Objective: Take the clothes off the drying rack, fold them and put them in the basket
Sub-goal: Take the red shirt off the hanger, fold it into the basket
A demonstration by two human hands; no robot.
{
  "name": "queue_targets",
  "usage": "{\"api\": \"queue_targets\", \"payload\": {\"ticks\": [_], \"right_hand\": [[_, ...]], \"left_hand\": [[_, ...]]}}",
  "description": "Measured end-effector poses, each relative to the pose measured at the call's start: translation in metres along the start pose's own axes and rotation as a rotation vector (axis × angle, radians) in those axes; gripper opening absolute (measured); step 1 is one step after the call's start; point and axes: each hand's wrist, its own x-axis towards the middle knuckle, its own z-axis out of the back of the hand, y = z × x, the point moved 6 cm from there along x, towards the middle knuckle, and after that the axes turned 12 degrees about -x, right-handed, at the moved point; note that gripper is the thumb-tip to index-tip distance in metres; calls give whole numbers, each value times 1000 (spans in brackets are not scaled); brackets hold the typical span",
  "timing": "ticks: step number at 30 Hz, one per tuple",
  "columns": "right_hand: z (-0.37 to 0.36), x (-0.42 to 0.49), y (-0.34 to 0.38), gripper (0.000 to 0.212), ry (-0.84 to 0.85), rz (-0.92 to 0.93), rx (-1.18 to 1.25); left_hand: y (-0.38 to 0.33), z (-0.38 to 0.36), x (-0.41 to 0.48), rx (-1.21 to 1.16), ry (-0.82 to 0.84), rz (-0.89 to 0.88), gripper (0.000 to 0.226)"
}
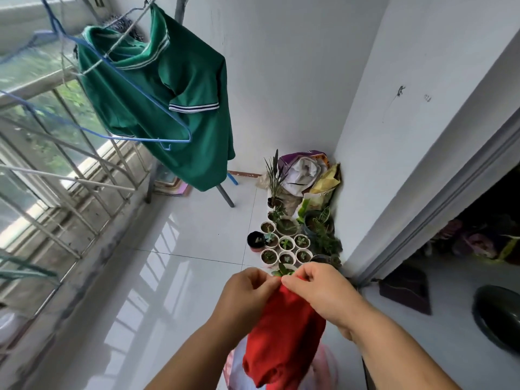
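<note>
A red garment (281, 339) hangs low in the middle of the view, held up by its top edge. My left hand (247, 291) and my right hand (318, 291) pinch that edge side by side, fingertips almost touching. Below the garment a pink basket (327, 364) shows partly, mostly hidden by the cloth and my arms. A green polo shirt (174, 108) with white-striped collar and cuffs hangs on a hanger at the upper left, on the drying rack. An empty blue hanger (140, 91) hangs in front of it.
Several small potted plants (287, 243) and bags (306, 170) crowd the far corner by the white wall. A barred window (56, 170) runs along the left. A rack leg (225, 195) stands on the white tile floor. A doorway with a dark basin (498, 313) is at right.
</note>
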Motion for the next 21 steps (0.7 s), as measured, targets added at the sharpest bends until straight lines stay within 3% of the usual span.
{"api": "queue_targets", "payload": {"ticks": [7,12,14,17,21], "right_hand": [[5,2,-8,30,-10,13,-29],[5,-1,-7,26,-45,47,-105],[8,-1,-7,27,-48,46,-39],[13,2,-8,27,-17,43,103],[15,1,-7,24,4,36,257]], "left_hand": [[-7,-8,-13,19,-91,9,19],[-17,-9,-22,329,-191,-73,14],[-15,-6,-20,193,-181,-24,16],[-12,-5,-21,-286,-92,129,15],[-24,0,-26,-233,-130,60,19]]}}
